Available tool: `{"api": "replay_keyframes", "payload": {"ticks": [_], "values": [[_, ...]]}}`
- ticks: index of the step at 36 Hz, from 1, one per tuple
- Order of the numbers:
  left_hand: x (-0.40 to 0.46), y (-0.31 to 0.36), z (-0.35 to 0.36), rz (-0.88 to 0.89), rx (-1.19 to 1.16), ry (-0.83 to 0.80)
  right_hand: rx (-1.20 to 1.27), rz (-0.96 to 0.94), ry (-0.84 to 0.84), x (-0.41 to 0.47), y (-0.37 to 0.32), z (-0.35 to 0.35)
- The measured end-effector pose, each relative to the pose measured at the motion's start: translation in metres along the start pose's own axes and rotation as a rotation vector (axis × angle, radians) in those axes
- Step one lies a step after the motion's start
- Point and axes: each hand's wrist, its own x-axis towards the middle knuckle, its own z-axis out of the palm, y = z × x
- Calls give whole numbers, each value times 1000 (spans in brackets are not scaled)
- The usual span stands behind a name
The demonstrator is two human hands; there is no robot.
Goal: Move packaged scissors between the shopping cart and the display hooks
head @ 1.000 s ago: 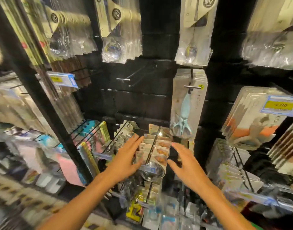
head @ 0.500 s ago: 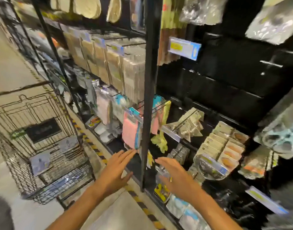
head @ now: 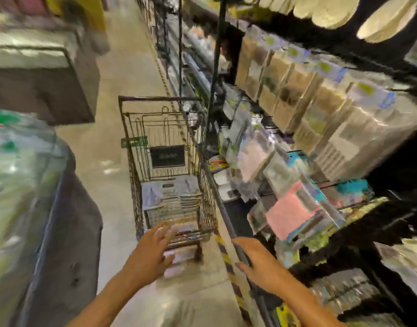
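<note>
A dark wire shopping cart (head: 132, 161) stands in the aisle ahead of me, close to the shelving. Flat grey scissors packages (head: 172, 194) lie stacked on its floor, two stacks side by side. My left hand (head: 153, 253) is stretched toward the cart's near end, fingers spread, holding nothing. My right hand (head: 257, 260) hovers lower right by the shelf's base edge, fingers loosely apart and empty. The whole view is motion-blurred; the scissors hooks are out of view.
Black display shelving (head: 320, 114) full of hanging packets runs along the right. A black upright post (head: 214, 74) stands beside the cart. Yellow-black floor tape (head: 228, 267) marks the shelf base. Blurred display bins (head: 37, 208) line the left. Beige aisle floor (head: 122, 74) stretches ahead.
My view has swung left from the hooks to the aisle, bringing the cart to the centre. Both hands left the hanging packets, and the left now extends toward the cart.
</note>
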Motion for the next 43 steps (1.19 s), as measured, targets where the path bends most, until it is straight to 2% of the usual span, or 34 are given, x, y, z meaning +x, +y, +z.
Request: {"api": "replay_keyframes", "payload": {"ticks": [7,12,14,19,23,28,35,40,43], "values": [[-27,-51,10,-177,-35,-28,-69,-96,-153,79,-31,19],[-26,-73,31,-294,-174,-182,-76,-117,-198,126,-35,28],[-19,-76,35,-324,-202,-191,-79,-125,-224,146,-34,30],[21,-81,29,-366,-263,-184,-62,-130,-254,199,-28,32],[67,-98,39,-415,-310,-245,-33,-127,-285,249,-13,39],[121,-113,50,-452,-229,-329,-14,-101,-329,301,8,45],[169,-141,124,-503,-193,-462,-18,-95,-451,367,34,73],[193,-145,160,-590,-279,-572,4,-3,-503,398,46,105],[200,-152,186,-623,-294,-558,65,62,-508,408,62,136]]}}
